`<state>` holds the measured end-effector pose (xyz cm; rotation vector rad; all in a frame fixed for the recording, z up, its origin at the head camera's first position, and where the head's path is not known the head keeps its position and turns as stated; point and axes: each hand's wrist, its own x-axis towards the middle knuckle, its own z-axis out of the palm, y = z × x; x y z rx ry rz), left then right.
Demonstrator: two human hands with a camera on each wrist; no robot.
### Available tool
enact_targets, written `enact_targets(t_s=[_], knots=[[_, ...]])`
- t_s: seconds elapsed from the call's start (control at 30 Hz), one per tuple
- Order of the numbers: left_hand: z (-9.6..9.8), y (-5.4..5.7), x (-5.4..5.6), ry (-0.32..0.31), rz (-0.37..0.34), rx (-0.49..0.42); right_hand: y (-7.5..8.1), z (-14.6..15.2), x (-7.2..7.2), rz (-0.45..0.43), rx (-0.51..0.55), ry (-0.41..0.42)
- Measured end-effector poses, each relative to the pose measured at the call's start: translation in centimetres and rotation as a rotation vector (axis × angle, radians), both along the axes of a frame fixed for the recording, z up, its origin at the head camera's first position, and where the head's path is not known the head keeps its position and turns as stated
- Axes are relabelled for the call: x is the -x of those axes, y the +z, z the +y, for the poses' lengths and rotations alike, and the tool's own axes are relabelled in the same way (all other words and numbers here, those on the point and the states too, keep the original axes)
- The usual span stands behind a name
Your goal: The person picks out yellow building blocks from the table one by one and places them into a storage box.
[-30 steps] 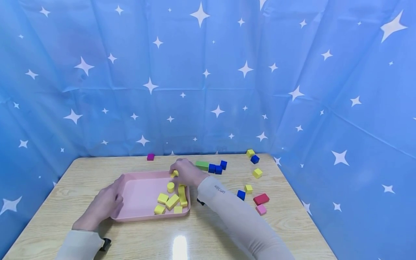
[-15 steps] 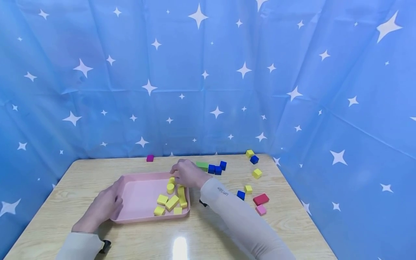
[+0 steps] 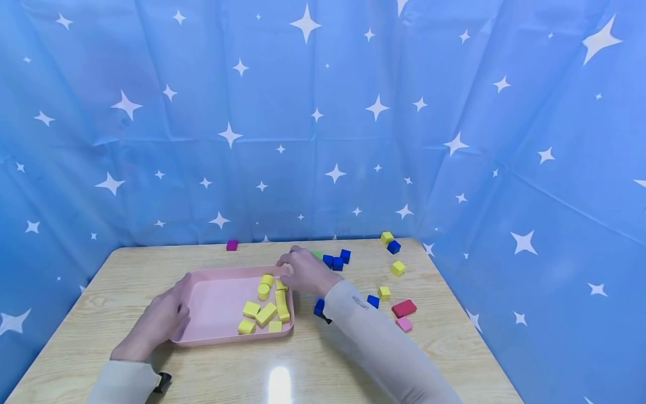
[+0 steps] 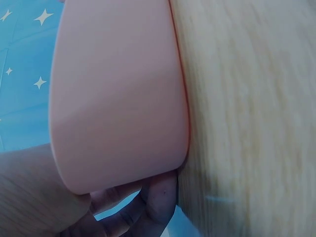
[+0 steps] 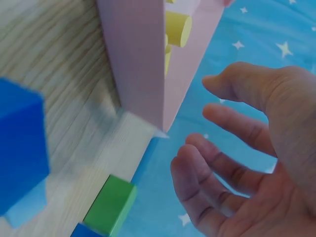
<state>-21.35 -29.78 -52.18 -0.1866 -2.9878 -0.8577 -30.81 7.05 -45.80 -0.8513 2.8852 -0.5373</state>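
Note:
In the head view, a pink tray (image 3: 217, 303) sits on the table with several yellow blocks gathered in its right half. Two short yellow cylinders (image 3: 263, 292) are side by side near its back right. My left hand (image 3: 158, 316) grips the tray's left side; in the left wrist view, its fingers (image 4: 160, 195) bend round the pink wall's lower end. Over the back right corner hovers my right hand (image 3: 312, 271), its palm (image 5: 276, 207) holding nothing in the right wrist view and its fingers loosely bent, apart from the tray.
Beyond the right hand lie a partly hidden green block (image 5: 111, 202) and several blue cubes (image 3: 337, 264). A blue block (image 3: 319, 307) lies by the right sleeve. Farther right are yellow cubes (image 3: 398, 267), a red block (image 3: 404, 308) and a pink block (image 3: 404, 324). A magenta block (image 3: 232, 245) lies at the back.
My right hand has let go of a yellow cylinder in the tray and drawn off to the right. A blue block has come into view beside its sleeve. The left hand stays put.

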Motion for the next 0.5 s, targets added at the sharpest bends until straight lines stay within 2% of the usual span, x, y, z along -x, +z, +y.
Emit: enact_targets(t_s=[0.3, 0.5], knots=[[-0.1, 0.0, -0.1, 0.004, 0.011, 0.012, -0.4, 3.7, 0.3, -0.009, 0.055, -0.066], [0.1, -0.1, -0.1, -0.001, 0.020, 0.001, -0.5, 6.8, 0.6, -0.031, 0.071, -0.159]])
